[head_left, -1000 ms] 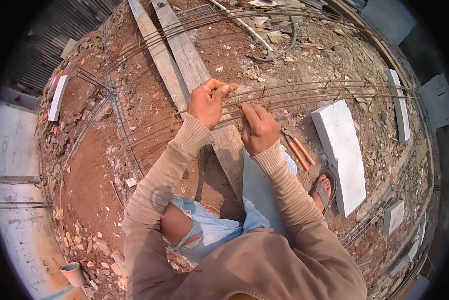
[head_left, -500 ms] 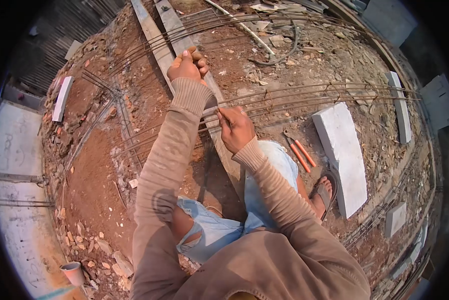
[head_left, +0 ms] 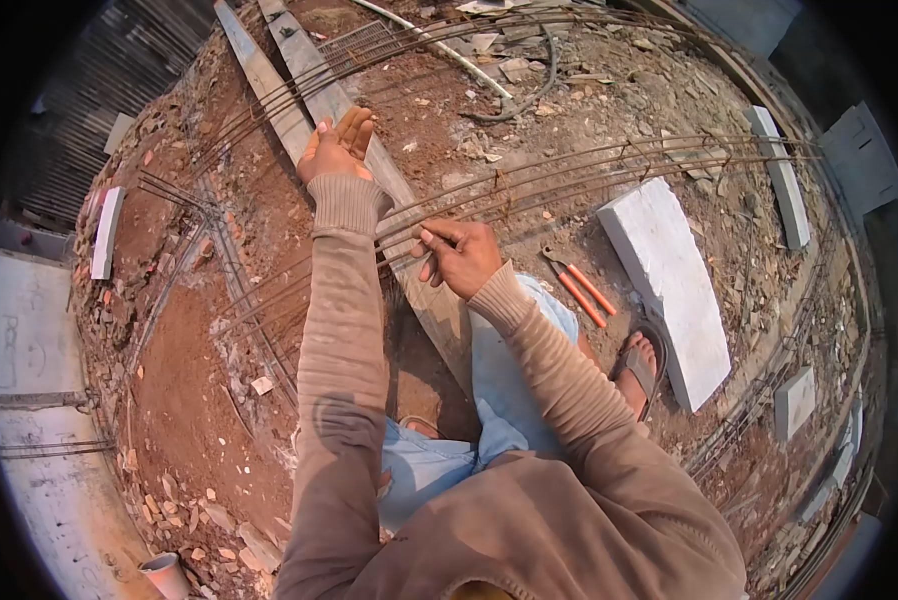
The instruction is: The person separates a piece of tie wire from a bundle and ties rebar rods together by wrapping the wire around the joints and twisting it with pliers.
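My left hand [head_left: 339, 150] is held up over the wooden planks, palm turned upward and fingers apart, with nothing visible in it. My right hand [head_left: 459, 255] is beside the long steel rebar rods [head_left: 559, 180], its fingers curled and thumb pressed in. Whatever it may pinch is too small to make out. Thin tie loops join the rods to the right of that hand. Beneath both hands, a wooden plank [head_left: 424, 305] runs diagonally under the rods. Pincers with orange handles [head_left: 584, 290] lie on the ground right of my knee.
A large white block [head_left: 669, 290] lies beside my sandalled foot [head_left: 641, 370]. Another white block [head_left: 781, 180] supports the rods' far right end. More rods [head_left: 209, 135] cross the planks higher up. A bucket [head_left: 164, 575] stands at lower left among rubble.
My left hand has opened from a closed grip and turned palm up. The right hand has drawn slightly down from the rods. The whole view has shifted a little.
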`<action>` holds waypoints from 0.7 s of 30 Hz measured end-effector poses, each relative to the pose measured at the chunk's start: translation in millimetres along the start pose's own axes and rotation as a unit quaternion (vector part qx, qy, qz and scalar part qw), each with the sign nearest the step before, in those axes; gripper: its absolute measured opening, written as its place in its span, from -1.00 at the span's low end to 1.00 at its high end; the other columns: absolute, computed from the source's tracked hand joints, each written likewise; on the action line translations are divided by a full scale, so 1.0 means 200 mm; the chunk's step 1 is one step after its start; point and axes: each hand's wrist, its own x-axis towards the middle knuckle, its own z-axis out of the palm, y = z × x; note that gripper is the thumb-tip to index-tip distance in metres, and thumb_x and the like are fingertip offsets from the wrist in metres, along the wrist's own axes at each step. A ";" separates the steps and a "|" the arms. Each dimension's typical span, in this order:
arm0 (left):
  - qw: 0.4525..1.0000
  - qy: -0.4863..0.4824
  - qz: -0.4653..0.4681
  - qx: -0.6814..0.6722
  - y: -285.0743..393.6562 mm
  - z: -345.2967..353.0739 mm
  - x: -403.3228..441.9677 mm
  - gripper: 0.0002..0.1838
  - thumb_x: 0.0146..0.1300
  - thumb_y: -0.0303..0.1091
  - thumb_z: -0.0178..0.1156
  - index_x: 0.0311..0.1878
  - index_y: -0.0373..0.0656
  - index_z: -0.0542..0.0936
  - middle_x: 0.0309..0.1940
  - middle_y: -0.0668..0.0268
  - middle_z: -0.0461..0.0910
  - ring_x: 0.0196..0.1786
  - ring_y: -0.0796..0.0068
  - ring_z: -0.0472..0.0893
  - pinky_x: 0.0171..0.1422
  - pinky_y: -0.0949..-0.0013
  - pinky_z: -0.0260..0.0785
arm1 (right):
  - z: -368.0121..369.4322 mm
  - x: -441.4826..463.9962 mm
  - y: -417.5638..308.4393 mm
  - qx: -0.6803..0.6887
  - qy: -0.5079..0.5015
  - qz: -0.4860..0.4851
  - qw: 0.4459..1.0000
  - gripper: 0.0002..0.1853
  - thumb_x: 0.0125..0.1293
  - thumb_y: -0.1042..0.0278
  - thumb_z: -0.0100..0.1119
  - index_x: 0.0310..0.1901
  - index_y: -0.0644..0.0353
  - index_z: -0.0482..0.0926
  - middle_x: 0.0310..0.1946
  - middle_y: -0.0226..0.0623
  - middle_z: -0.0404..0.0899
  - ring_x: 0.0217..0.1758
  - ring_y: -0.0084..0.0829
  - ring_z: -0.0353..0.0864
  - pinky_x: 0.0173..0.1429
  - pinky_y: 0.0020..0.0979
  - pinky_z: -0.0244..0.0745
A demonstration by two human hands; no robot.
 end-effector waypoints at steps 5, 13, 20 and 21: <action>0.999 0.007 -0.036 -0.026 -0.03 -0.02 -0.01 -0.60 0.55 -0.45 -0.16 0.26 -0.62 0.21 -0.02 -0.42 0.54 -0.09 -0.12 0.71 -0.10 0.16 0.77 | -0.04 0.01 0.12 -0.041 0.010 -0.032 0.999 -0.77 0.47 0.48 0.10 0.02 0.44 0.62 -0.33 -0.14 0.73 -0.45 -0.46 0.73 -0.41 -0.51 0.64; 0.991 -0.057 0.030 0.119 -0.04 -0.02 -0.02 -0.64 0.55 -0.37 -0.04 0.24 -0.45 0.40 -0.25 -0.09 0.70 -0.59 0.48 0.53 -0.61 0.54 0.31 | -0.09 0.13 0.07 -0.342 0.034 -0.144 0.928 -0.58 0.41 0.40 0.13 0.25 0.36 0.48 -0.11 -0.03 0.72 -0.01 -0.34 0.73 0.06 -0.34 0.58; 0.978 -0.020 -0.021 -0.206 -0.10 0.01 0.12 -0.70 0.55 -0.38 -0.03 0.10 -0.41 0.56 -0.37 0.04 0.71 -0.59 0.53 0.53 -0.57 0.44 0.34 | 0.12 0.49 -0.49 -0.456 -0.033 -0.119 0.881 -0.62 0.47 0.26 0.15 0.24 0.21 0.56 -0.33 -0.22 0.71 -0.52 -0.57 0.59 -0.40 -0.44 0.55; 0.975 -0.007 -0.026 -0.223 -0.06 0.00 0.14 -0.70 0.55 -0.38 -0.03 0.10 -0.41 0.56 -0.37 0.04 0.71 -0.59 0.53 0.53 -0.57 0.44 0.34 | 0.14 0.53 -0.52 -0.450 -0.041 -0.111 0.885 -0.67 0.48 0.22 0.16 0.17 0.14 0.64 -0.45 -0.39 0.65 -0.68 -0.70 0.42 -0.58 -0.50 0.42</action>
